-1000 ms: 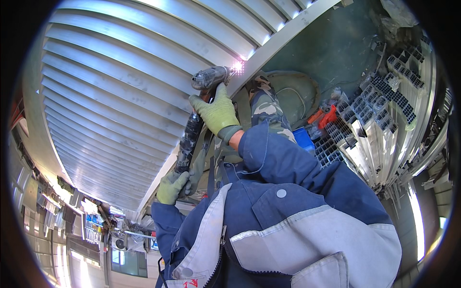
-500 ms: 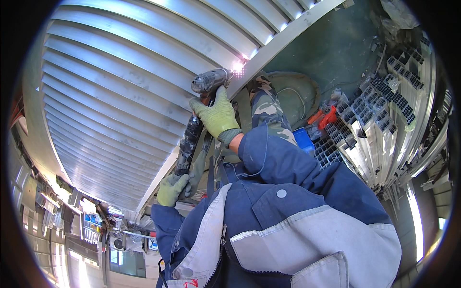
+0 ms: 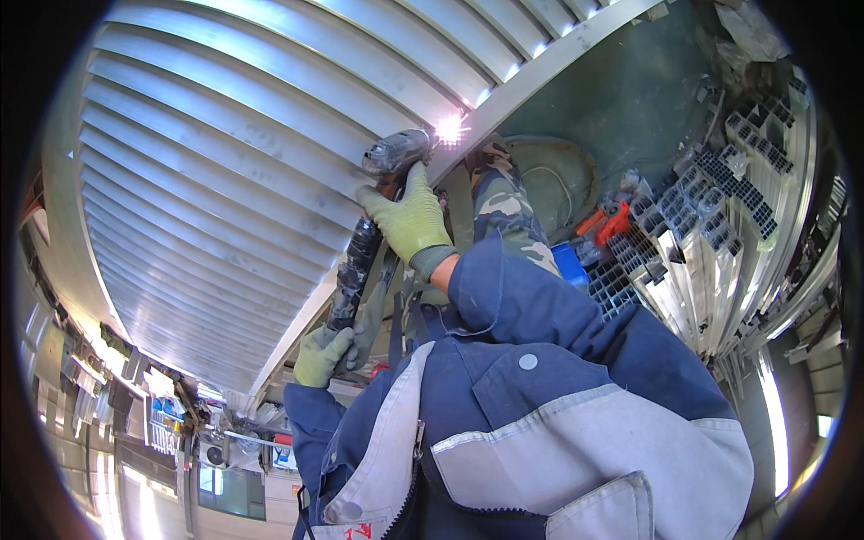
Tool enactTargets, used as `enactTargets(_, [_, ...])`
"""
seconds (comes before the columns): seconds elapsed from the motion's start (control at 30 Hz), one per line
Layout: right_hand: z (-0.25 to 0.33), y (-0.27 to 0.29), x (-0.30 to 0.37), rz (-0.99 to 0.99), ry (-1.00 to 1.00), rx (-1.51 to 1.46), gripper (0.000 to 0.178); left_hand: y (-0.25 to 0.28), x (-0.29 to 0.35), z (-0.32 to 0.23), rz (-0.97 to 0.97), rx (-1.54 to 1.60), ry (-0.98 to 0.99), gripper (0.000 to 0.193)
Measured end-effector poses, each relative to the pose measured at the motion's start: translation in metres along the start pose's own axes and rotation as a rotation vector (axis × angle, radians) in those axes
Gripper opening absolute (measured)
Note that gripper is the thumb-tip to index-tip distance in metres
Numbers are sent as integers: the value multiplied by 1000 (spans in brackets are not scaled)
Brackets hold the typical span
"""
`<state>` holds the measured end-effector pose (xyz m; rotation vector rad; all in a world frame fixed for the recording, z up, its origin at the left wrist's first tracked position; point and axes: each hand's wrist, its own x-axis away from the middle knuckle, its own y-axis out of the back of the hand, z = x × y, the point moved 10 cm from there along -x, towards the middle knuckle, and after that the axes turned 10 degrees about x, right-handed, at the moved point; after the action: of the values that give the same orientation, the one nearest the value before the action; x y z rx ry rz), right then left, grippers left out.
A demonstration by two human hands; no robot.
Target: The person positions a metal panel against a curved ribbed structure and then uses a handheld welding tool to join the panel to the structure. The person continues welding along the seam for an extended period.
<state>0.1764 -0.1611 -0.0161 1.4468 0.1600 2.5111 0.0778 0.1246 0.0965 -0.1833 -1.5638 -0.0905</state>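
Note:
My right hand (image 3: 409,216), in a green glove, grips a grey welding gun (image 3: 394,151) by its handle. A bright spark (image 3: 449,130) glows at the gun's tip, right on the edge rail (image 3: 531,76) of a large louvred metal panel (image 3: 234,171). My left hand (image 3: 321,354), also gloved green, holds the black taped hose (image 3: 354,270) that runs down from the gun. Both blue jacket sleeves reach up from the bottom of the picture.
Stacks of hollow aluminium profiles (image 3: 711,225) lie at the right. An orange clamp (image 3: 610,221) and a blue box (image 3: 570,263) sit by them. My camouflage trouser leg (image 3: 504,211) stands on the green floor (image 3: 621,99). Shelves with clutter show at the lower left.
The spark at the gun's tip has grown brighter and sits a little further right along the rail. Both hands keep their grip and have barely shifted.

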Motion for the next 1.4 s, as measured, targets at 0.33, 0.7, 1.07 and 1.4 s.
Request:
enactTargets(0.33, [11, -11, 12, 43, 21, 32, 82, 8, 4, 14, 14, 6, -27, 43])
enactTargets(0.7, [-18, -20, 1, 3, 10, 70, 76, 10, -8, 17, 16, 6, 18, 45])
enactTargets(1.07, [-16, -19, -4, 15, 0, 7, 61, 15, -14, 17, -9, -13, 7, 45])
enactTargets(1.4, [-22, -25, -7, 23, -11, -53, 53, 17, -10, 10, -38, -55, 31, 43])
